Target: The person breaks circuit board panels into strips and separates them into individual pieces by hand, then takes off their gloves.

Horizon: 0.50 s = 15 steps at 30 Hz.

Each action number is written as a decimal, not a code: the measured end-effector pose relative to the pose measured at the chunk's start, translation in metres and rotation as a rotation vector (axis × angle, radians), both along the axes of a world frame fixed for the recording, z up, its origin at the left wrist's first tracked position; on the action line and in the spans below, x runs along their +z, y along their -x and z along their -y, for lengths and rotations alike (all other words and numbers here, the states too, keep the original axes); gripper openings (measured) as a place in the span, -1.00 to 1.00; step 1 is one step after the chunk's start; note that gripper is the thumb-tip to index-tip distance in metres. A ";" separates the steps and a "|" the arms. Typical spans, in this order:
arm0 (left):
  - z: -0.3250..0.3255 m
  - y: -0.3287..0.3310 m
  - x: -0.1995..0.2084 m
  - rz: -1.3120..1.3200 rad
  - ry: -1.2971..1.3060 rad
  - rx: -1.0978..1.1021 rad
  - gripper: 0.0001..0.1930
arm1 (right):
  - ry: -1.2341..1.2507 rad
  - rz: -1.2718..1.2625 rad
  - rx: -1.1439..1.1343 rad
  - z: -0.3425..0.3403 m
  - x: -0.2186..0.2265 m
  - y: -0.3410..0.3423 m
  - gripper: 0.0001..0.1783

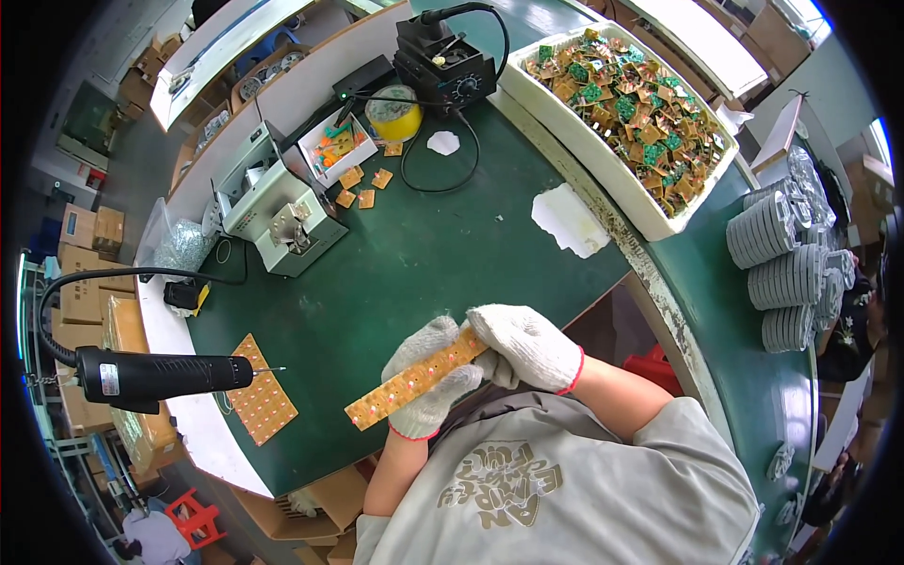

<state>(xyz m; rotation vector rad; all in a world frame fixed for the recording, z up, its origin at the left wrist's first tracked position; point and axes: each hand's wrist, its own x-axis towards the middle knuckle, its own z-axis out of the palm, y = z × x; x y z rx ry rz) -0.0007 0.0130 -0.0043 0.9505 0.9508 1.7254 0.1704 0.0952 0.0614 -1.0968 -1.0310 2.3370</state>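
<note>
A long, narrow strip of small tan circuit boards [395,394] slants in front of my body, just above the near edge of the green work table. My left hand [435,399], in a white knitted glove, wraps around the strip from below and behind. At the strip's upper right end, my gloved right hand [529,345] grips it with thumb and fingers; some fingertips are hidden behind the boards. To the left, a wider panel of the same boards [262,400] lies flat on the table, partly covered by a black electric screwdriver [169,374].
A white machine [287,226] stands at the left, with several loose boards [365,199] near it. Behind are a small parts box [353,168], a yellow tape roll [395,121] and a black soldering station [447,71]. A foam box [574,158] heaped with boards borders the right side.
</note>
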 end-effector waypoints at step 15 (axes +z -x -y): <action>0.000 -0.009 0.012 0.550 0.132 -0.209 -0.45 | 0.171 -0.032 -0.239 0.018 -0.014 0.021 -0.48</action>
